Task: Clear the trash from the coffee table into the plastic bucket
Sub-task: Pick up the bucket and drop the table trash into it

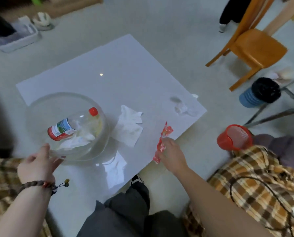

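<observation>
1. Your dark trouser legs (pixel 125 211) and one shoe (pixel 136 179) sit nearest, just past the near corner of the white desk (pixel 119 69).
2. Your left hand (pixel 37 165), with a bead bracelet (pixel 38 184) on the wrist, is curled around the near rim of the clear plastic bucket (pixel 40 103), thumb over the edge.
3. The bucket stands on the near left part of the desk. Inside it lie a bottle (pixel 69 126) with a red cap, tipped on its side, and some crumpled white paper (pixel 78 141) beneath it.
4. Your right hand (pixel 171 153) is closed in a pinch on a red wrapper (pixel 164 135) at the desk's near right edge; the wrapper's upper end sticks up beyond your fingers and its lower end hangs below them.
5. A white tissue (pixel 129 127) lies flat on the desk just right of the bucket, between it and the wrapper.
6. Farther right, near the desk's right corner, there is some blurred clear or pale scrap (pixel 183 107); you cannot tell what it is.
7. On the floor to the right stand a red basket (pixel 235 137), then a blue bin (pixel 260 93) with a dark liner, and beyond them an orange chair (pixel 252 47).
</observation>
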Demonstrator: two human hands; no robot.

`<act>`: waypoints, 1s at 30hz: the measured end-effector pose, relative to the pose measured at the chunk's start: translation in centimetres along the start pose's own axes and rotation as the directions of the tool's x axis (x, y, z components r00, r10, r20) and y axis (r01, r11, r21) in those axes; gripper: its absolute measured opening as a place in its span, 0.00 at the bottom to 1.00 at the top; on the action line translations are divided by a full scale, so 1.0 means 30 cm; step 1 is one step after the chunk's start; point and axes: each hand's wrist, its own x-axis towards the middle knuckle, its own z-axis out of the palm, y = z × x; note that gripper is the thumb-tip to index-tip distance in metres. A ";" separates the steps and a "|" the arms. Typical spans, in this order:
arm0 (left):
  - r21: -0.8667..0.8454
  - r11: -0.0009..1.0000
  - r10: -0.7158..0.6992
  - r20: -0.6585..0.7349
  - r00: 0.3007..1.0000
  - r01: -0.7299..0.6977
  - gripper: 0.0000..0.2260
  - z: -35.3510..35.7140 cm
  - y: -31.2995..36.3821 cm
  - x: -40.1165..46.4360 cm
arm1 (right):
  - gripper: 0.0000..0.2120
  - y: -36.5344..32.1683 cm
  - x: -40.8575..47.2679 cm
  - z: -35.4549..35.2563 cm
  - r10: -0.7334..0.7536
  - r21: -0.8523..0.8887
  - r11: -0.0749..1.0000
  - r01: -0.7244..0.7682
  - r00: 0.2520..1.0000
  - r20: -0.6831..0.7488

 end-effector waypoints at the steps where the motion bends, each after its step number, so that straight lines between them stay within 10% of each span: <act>1: -0.019 1.000 0.006 -0.014 1.000 -0.007 0.28 0.019 0.013 -0.030 | 0.26 -0.014 0.048 -0.014 -0.028 -0.022 0.999 0.029 0.999 0.023; 7: -0.087 0.996 -0.011 -0.217 0.976 -0.008 0.13 0.134 0.053 -0.139 | 0.27 -0.098 0.299 -0.033 -0.173 -0.089 0.978 0.190 0.970 0.170; 23: -0.061 0.996 -0.085 -0.488 0.869 0.063 0.21 0.256 -0.238 -0.386 | 0.34 -0.116 0.850 0.310 -0.376 -0.340 0.757 0.558 0.798 0.472; 30: -0.137 0.990 -0.096 -0.624 0.776 0.012 0.14 0.313 -0.289 -0.493 | 0.13 -0.093 0.869 0.365 -0.500 -0.409 0.643 0.648 0.759 0.417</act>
